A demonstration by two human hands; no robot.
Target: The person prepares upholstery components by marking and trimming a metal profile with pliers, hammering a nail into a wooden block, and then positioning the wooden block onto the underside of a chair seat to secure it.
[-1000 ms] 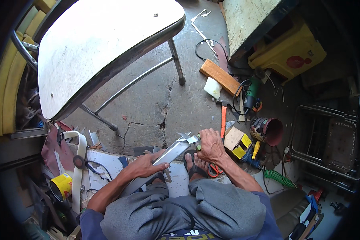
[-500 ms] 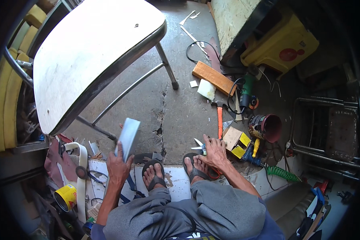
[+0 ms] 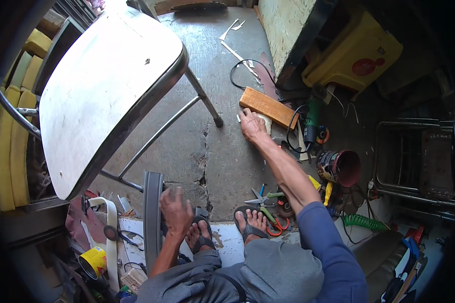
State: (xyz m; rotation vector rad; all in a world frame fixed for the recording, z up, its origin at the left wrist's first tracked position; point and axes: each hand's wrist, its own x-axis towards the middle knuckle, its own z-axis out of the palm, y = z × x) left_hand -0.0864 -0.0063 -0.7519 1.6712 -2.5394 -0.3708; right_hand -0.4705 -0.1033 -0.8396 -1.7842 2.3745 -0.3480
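My right hand [image 3: 254, 126] reaches forward with its fingers bent over a pale, foam-like white block [image 3: 265, 121]. That block lies against an orange-brown wooden block [image 3: 268, 107], mostly covered by the hand. Close to my feet, my left hand [image 3: 177, 212] is raised with its fingers apart, slightly blurred. Just left of it, a long dark grey bar-like piece [image 3: 153, 217] stands on edge. Scissors with green and orange handles [image 3: 269, 214] lie on the floor by my right foot, with a blue pen-like stick [image 3: 262, 189] beside them.
A white-seated metal chair [image 3: 111, 91] fills the left. Right of the wooden block lie a green angle grinder [image 3: 313, 118] and a paint-stained can [image 3: 346, 168]. Farther right stand a yellow plastic stool [image 3: 351, 58] and a metal frame [image 3: 412, 164]. A yellow tin [image 3: 93, 262] sits at lower left.
My right hand has moved forward from beside my right foot to the white block. My left hand, earlier holding a flat grey-blue piece, is now apart from the dark grey bar-like piece.
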